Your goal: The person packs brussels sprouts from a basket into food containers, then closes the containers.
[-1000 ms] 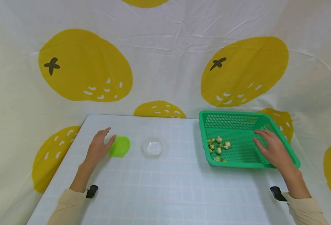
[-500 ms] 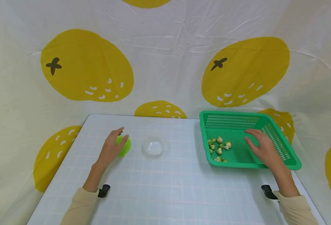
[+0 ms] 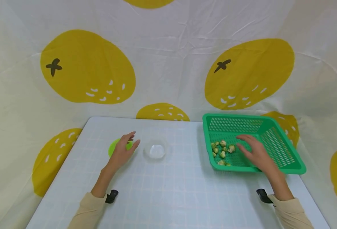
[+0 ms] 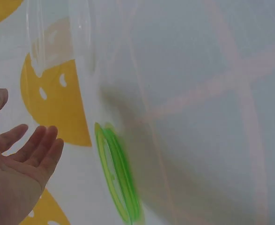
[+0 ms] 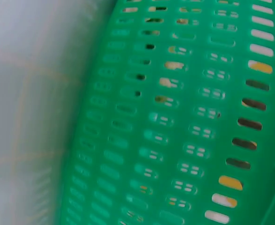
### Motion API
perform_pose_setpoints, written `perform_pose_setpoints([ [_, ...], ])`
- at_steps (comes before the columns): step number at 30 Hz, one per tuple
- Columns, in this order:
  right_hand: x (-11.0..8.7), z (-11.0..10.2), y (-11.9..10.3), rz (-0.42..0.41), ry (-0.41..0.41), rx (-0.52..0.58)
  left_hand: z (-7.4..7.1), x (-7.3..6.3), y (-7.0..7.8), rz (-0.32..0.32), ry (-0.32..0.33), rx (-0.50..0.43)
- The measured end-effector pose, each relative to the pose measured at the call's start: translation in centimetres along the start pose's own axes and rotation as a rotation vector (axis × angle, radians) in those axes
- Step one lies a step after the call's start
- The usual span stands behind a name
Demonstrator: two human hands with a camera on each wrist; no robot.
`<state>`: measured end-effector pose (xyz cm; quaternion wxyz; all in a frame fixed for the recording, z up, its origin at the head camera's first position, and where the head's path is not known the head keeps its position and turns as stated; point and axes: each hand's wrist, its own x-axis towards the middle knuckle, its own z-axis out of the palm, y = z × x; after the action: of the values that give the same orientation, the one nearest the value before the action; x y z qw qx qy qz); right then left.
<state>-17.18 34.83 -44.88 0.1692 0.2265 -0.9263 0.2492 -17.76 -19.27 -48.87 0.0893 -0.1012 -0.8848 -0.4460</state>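
Observation:
My left hand [image 3: 122, 152] hovers over a round lime-green lid [image 3: 113, 147] in the head view, partly covering it. Its fingers are loosely bent, with nothing between them. The left wrist view shows the same hand [image 4: 22, 164] raised apart from the lid [image 4: 114, 171]. Just right of it stands a small clear bowl [image 3: 156, 150]. My right hand [image 3: 255, 154] reaches over the green basket [image 3: 214, 119], thumb and fingers spread apart and holding nothing. Small Brussels sprouts [image 3: 223, 143] lie at the basket's left end, close to those fingertips. The right wrist view has only the slotted basket wall [image 5: 174, 140].
A pale checked cloth covers the table [image 3: 168, 190]. Behind it hangs a white curtain [image 3: 168, 63] with large yellow fruit prints. The basket's walls rise around the sprouts, and its back lies near the table's far edge.
My left hand has moved right, across the lid toward the clear bowl. The right hand has moved left over the basket, nearer the sprouts. Lid, bowl and basket have stayed put.

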Motion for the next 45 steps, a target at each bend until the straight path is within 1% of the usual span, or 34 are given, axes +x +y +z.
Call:
perform_pose_setpoints([
  [4,0.3,0.5,-0.3,-0.014,-0.071,0.020,0.9,0.1,0.5,0.016,-0.028,-0.018],
  [7,0.5,0.8,-0.6,-0.012,-0.133,0.043,1.5,0.1,0.8,0.010,-0.057,-0.042],
  [14,0.9,1.1,-1.5,0.016,-0.256,0.102,2.9,-0.2,1.3,-0.032,-0.138,-0.082],
  [20,1.2,1.4,-1.8,0.053,-0.353,0.139,3.7,-0.2,1.8,-0.090,-0.200,-0.089],
  [25,1.5,1.8,-1.7,0.071,-0.404,0.165,4.3,0.0,2.1,-0.141,-0.236,-0.045],
  [29,1.8,1.9,-1.9,0.072,-0.449,0.170,4.6,0.0,2.3,-0.157,-0.249,-0.008],
  [35,2.1,2.2,-1.9,0.064,-0.502,0.164,4.9,0.1,2.2,-0.154,-0.259,-0.007],
  [40,2.1,2.3,-1.8,0.049,-0.511,0.164,5.1,0.3,2.0,-0.143,-0.266,-0.007],
  [45,2.2,2.5,-1.6,0.033,-0.511,0.154,5.3,0.4,2.0,-0.147,-0.250,-0.007],
])
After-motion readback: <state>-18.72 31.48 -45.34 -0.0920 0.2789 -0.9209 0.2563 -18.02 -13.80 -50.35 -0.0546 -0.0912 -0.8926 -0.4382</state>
